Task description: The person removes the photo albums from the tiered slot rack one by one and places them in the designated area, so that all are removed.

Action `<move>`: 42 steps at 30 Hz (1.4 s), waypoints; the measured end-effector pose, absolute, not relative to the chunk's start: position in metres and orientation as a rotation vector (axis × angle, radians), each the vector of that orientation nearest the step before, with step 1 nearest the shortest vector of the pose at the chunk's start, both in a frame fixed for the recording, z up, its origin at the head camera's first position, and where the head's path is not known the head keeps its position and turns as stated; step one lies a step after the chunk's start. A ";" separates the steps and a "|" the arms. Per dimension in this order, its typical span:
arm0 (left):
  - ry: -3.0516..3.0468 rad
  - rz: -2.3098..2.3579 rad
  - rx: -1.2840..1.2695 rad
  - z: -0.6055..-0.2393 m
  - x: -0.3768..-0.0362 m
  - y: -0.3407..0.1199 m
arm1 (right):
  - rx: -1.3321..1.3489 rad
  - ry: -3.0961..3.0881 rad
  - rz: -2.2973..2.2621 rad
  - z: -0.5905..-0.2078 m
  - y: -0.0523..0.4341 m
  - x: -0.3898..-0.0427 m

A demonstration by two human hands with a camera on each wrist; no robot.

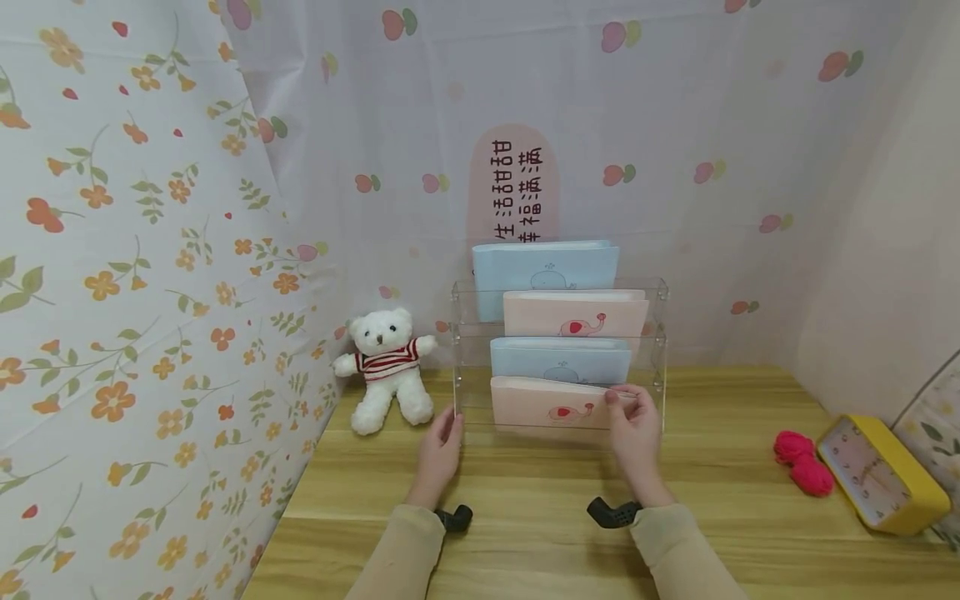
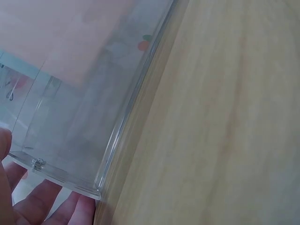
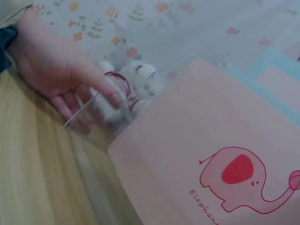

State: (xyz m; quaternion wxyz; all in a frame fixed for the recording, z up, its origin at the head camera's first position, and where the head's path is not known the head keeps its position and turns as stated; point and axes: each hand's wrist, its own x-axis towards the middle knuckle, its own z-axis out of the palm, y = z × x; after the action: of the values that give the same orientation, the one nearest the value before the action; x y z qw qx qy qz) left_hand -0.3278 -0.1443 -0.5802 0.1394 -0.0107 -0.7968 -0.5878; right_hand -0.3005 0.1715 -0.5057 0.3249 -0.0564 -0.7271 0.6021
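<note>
From the head view, the left hand (image 1: pixel 441 446) lies with straight fingers against the lower left edge of the clear rack (image 1: pixel 558 354) at frame centre. The right hand (image 1: pixel 633 425) pinches the front pink notebook (image 1: pixel 551 402); bare bench (image 1: pixel 525 500) fills the foreground.

In the left wrist view, fingertips (image 2: pixel 42 204) touch the rack's corner at lower left.

In the right wrist view, the pink notebook (image 3: pixel 211 154) fills the right.

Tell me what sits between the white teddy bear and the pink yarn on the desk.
In the head view, the clear acrylic rack with its blue and pink booklets stands between the teddy bear and the pink yarn, with both hands at its front.
</note>
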 end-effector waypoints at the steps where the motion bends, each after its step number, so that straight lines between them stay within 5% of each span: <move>1: -2.303 -1.703 -0.034 -0.580 -0.328 -0.144 | -0.145 -1.873 1.598 -0.501 0.171 -0.298; 14: -2.145 -1.616 -0.227 -0.601 -0.336 -0.151 | -0.055 -1.999 1.692 -0.454 0.157 -0.263; 24: -2.293 -1.661 -0.063 -0.583 -0.326 -0.145 | -0.141 -2.286 1.747 -0.459 0.153 -0.261; 42: -2.171 -1.599 -0.190 -0.602 -0.338 -0.149 | -0.053 -2.566 1.538 -0.472 0.164 -0.269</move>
State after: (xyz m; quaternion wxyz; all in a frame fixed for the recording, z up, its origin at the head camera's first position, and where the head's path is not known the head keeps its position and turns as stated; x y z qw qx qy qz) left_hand -0.3382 -0.1491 -0.6021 0.2176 -0.0687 -0.7839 -0.5774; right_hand -0.2686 0.1636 -0.4725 0.0748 -0.0178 -0.8552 0.5125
